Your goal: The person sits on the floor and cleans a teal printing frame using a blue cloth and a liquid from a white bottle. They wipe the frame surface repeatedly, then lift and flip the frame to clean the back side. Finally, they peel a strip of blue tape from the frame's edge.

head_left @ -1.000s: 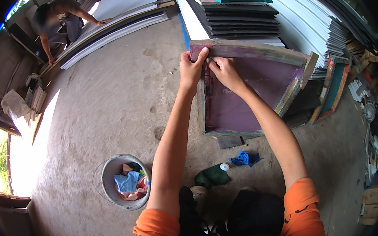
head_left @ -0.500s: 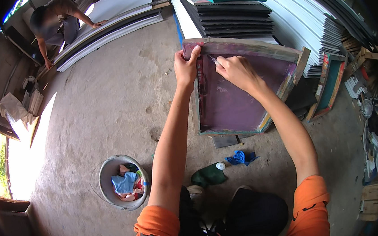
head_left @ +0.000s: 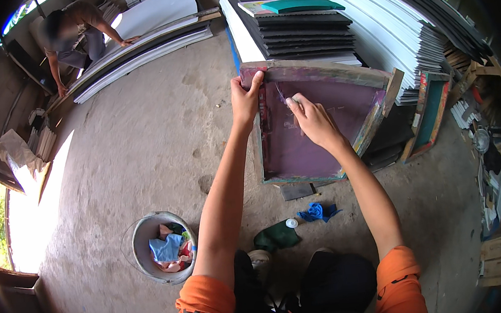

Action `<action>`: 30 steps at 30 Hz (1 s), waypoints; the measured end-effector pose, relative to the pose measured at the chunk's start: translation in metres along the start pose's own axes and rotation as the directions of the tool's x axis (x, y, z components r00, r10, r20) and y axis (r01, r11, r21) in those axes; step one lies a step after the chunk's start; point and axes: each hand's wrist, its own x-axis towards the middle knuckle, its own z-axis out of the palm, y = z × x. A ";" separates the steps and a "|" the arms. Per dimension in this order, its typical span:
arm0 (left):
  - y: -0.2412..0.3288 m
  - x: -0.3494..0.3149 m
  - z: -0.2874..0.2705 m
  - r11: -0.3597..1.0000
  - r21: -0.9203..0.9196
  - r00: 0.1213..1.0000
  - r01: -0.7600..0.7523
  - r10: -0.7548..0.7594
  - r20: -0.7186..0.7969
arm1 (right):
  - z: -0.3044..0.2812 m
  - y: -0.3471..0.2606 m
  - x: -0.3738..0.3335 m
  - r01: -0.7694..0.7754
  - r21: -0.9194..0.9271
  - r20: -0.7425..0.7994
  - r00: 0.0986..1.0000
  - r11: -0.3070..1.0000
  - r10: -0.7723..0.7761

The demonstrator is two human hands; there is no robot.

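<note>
A screen-printing frame [head_left: 325, 126] with purple mesh and paint-stained wooden edges is propped up in front of me. Its upper left corner is gripped by my left hand [head_left: 247, 100], with the thumb over the front of the wood. Over the upper part of the mesh, my right hand [head_left: 314, 118] is closed on a slim tool [head_left: 281, 93] whose thin end points up and left. Most of that tool hides inside the fingers, so I cannot tell its exact kind. Short pale marks show on the mesh beside this hand.
Behind the frame rises a stack of black sheets [head_left: 305, 35]; white panels [head_left: 365, 33] lie beyond. A smaller teal screen [head_left: 428, 111] leans at right. By my feet are a dark green bottle [head_left: 275, 236], a blue cloth [head_left: 319, 211] and a bucket of rags [head_left: 143, 225]. Another person [head_left: 76, 37] crouches far left.
My right hand has moved slightly down the mesh and turned, so more of the slim tool shows. The left hand keeps its grip on the corner.
</note>
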 end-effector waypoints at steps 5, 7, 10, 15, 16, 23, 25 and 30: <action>0.009 -0.009 -0.002 0.995 -0.092 0.999 0.028 -0.025 0.029 | 0.022 -0.004 0.018 -0.032 -0.160 -0.208 0.978 0.987 -0.002; 0.006 -0.010 -0.008 0.992 -0.119 0.996 0.044 -0.034 0.085 | 0.025 -0.016 0.026 -0.044 -0.221 -0.189 0.982 0.974 0.002; 0.003 -0.009 -0.015 0.996 -0.088 0.991 0.010 0.001 0.132 | 0.034 -0.018 0.033 0.026 -0.252 -0.250 0.964 0.967 -0.091; 0.012 -0.004 -0.012 0.855 0.395 0.892 -0.337 0.424 -0.158 | 0.032 -0.024 0.028 0.122 -0.251 -0.274 0.942 0.960 -0.191; 0.026 -0.008 -0.005 0.702 0.563 0.836 -0.436 0.548 -0.036 | 0.029 -0.018 0.024 0.131 -0.267 -0.265 0.943 0.955 -0.203; 0.074 0.016 0.010 0.170 0.786 0.790 -0.594 0.312 0.529 | 0.021 -0.028 0.010 0.159 -0.354 -0.279 0.923 0.921 -0.266; 0.072 0.016 0.014 0.168 0.808 0.810 -0.564 0.305 0.502 | 0.017 -0.024 0.011 0.174 -0.369 -0.297 0.909 0.913 -0.293; 0.065 0.012 0.019 0.174 0.786 0.732 -0.594 0.522 0.438 | 0.014 -0.019 0.009 0.206 -0.358 -0.293 0.902 0.911 -0.319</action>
